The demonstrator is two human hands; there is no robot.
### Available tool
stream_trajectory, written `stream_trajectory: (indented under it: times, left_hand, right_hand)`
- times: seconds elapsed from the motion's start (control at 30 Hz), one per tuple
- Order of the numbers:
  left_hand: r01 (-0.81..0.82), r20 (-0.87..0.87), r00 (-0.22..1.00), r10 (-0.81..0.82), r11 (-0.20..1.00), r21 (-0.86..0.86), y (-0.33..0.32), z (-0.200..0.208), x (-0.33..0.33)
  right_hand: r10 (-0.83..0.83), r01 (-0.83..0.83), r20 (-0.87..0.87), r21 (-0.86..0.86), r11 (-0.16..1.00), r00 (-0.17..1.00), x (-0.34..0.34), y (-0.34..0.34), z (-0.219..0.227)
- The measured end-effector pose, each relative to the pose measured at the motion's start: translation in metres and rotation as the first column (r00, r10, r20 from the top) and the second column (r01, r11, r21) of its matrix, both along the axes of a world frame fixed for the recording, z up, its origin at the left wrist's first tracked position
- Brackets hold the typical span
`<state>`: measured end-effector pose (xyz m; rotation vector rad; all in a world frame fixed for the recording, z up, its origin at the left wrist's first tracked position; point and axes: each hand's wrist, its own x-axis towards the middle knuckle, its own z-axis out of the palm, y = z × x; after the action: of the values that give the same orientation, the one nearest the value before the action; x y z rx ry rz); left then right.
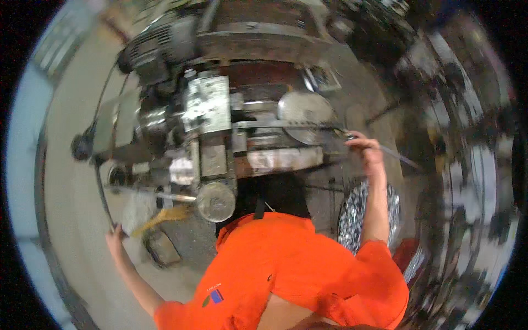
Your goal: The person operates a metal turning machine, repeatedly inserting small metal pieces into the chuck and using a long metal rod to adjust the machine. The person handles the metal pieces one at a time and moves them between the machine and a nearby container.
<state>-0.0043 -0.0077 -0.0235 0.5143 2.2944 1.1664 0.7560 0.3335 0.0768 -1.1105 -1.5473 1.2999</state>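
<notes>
My left hand is closed round the lower end of a long dark lever at the left side of a lathe-like machine. Just right of that hand lies a yellow-bristled brush. On the far side, my right hand has its fingers bent round a thin rod, whose pale end sticks out to the right. A flat toothed or drilled bar runs from the machine's middle toward that hand. A round metal disc sits behind the bar. Motion blur hides finer detail.
A motor stands at the back left. Near my body is a round handwheel or disc. A heap of shiny metal shavings lies below my right forearm. A dark-rimmed container is on the floor at left; cluttered racks line the right.
</notes>
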Motion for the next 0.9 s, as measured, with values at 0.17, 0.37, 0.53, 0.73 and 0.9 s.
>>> stream_trajectory:
  times: [0.17, 0.37, 0.53, 0.73, 0.9]
  left_hand:
    - [0.113, -0.546, 0.763, -0.347, 0.902, -0.416, 0.005, 0.053, 0.065]
    - [-0.007, -0.427, 0.866, -0.262, 0.845, -0.534, -0.038, 0.055, 0.099]
    - [-0.127, -0.5, 0.861, -0.095, 0.912, -0.391, -0.041, 0.048, 0.121]
    - [-0.142, -0.48, 0.873, -0.089, 0.895, -0.423, -0.036, 0.048, 0.121]
    - [-0.183, -0.552, 0.83, -0.08, 0.896, -0.405, -0.042, 0.035, 0.117]
  right_hand:
    - [0.501, -0.487, -0.081, 0.147, 0.861, 0.861, -0.169, 0.058, 0.019]
    - [0.464, -0.716, 0.545, 0.516, 0.471, 0.698, -0.353, 0.061, 0.072]
    - [0.188, -0.874, 0.903, 0.292, 0.388, 0.386, -0.433, 0.077, 0.033]
    - [0.294, -0.764, 0.826, 0.231, 0.603, 0.481, -0.45, 0.083, 0.012]
    - [0.38, -0.678, 0.663, 0.268, 0.684, 0.645, -0.447, 0.083, 0.035]
